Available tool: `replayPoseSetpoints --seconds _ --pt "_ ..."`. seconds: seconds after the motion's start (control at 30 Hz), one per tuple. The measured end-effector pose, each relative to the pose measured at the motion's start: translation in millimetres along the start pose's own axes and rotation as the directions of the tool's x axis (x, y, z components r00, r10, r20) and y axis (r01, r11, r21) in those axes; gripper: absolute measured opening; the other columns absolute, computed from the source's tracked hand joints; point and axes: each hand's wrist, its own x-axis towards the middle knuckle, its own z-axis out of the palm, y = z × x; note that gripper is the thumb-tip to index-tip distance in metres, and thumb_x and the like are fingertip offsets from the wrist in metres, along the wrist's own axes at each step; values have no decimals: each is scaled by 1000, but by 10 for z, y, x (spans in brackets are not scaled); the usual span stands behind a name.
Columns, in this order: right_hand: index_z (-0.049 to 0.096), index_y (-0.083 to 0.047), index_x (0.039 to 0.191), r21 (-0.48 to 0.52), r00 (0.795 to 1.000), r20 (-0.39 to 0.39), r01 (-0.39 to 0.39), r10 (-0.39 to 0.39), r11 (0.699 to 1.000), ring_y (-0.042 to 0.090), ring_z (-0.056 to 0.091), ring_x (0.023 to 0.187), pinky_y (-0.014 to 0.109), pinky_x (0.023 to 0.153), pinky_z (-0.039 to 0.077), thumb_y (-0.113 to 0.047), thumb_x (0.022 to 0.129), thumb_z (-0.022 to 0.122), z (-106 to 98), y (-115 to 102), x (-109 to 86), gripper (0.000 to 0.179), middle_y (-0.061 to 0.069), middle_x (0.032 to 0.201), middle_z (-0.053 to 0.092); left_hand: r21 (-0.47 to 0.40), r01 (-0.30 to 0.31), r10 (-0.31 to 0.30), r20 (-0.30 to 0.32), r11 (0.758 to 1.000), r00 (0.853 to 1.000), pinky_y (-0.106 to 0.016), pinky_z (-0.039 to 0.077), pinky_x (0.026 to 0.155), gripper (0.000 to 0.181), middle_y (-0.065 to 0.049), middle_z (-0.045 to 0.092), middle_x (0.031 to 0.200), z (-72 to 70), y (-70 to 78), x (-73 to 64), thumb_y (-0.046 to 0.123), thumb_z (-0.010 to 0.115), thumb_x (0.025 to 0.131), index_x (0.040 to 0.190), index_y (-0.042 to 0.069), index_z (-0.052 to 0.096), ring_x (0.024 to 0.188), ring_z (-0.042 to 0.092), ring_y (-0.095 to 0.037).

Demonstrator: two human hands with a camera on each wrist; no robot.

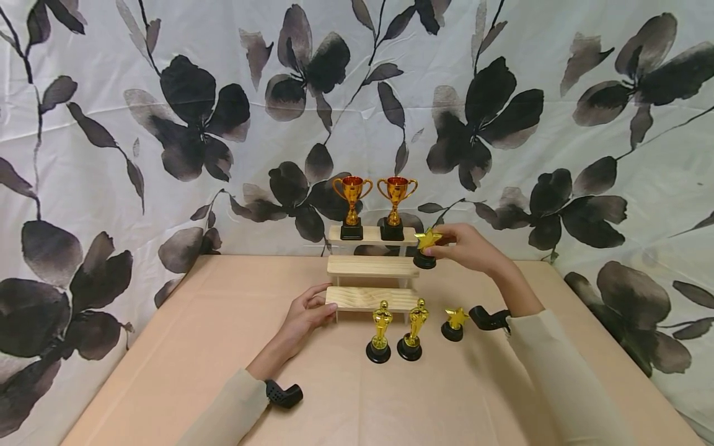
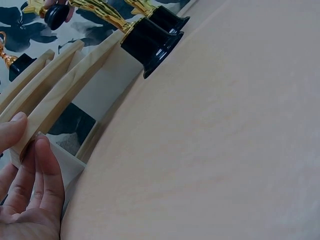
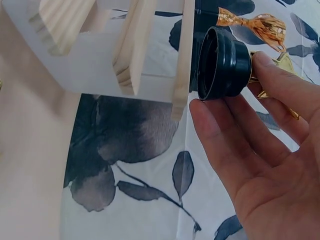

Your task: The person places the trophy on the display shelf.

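A three-step wooden display stand [image 1: 370, 266] stands at the back of the table. My left hand [image 1: 305, 316] grips the left end of its lowest step, thumb on top and fingers beneath, as the left wrist view shows. Between the thumb and fingers of my right hand [image 1: 465, 246] is a gold star trophy [image 1: 428, 239] with a round black base [image 3: 225, 64]. It is held off the stand's right end, near the top step. Two gold cup trophies, a left cup [image 1: 352, 197] and a right cup [image 1: 396, 197], stand on the top step.
In front of the stand are two gold figure trophies, a left figure [image 1: 380, 331] and a right figure [image 1: 413, 329]. Another star trophy [image 1: 454, 323] stands to their right, close to the black wrist camera [image 1: 489, 318]. A flower-print cloth [image 1: 390, 93] hangs behind the table [image 1: 357, 402].
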Motion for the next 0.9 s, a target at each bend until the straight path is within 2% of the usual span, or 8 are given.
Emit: replayPoseSetpoints --seconds 0.07,0.23,0.4,0.57,0.67,0.9 --pt "69 -3 117 6 1000 16 -1 1 1000 25 70 99 37 85 63 -21 97 74 16 -27 38 28 14 105 67 2 -2 2 -1 1000 1000 -22 59 76 64 3 68 96 1 6 -5 5 73 94 152 10 47 84 68 -10" --pt "70 -2 112 -4 999 43 16 -16 1000 23 71 90 35 80 63 -20 96 75 57 -86 150 24 13 100 69 16 -8 8 1 1000 1000 -22 59 75 63 1 69 97 -5 -5 3 4 71 96 153 9 46 84 68 -10" --pt "70 -2 111 -14 997 67 36 -35 999 24 74 87 42 82 64 -17 95 76 90 -169 257 23 13 97 70 7 -5 5 -3 1000 1000 -22 59 76 66 2 69 96 -16 -19 15 8 76 94 153 10 46 84 69 -11" --pt "65 -2 95 -12 995 85 49 -48 999 34 76 87 48 79 64 -13 94 76 97 -272 327 15 13 87 68 -10 -3 3 -3 1000 1000 -24 60 77 70 -2 69 98 -18 -21 15 11 79 91 152 10 47 84 70 -11" --pt "58 -4 85 -25 993 95 72 -69 997 35 77 86 49 78 63 -13 94 76 106 -323 371 22 12 81 65 -12 -5 5 -2 1000 1000 -24 60 77 70 -2 69 98 -17 -19 11 11 79 91 152 10 47 85 69 -11" --pt "55 -7 82 -87 987 123 113 -102 990 18 74 74 32 68 60 -19 94 77 153 -432 480 28 13 79 67 -13 -15 15 5 1000 1000 -23 60 78 71 1 68 96 -16 -16 2 11 80 91 153 9 46 85 69 -10"
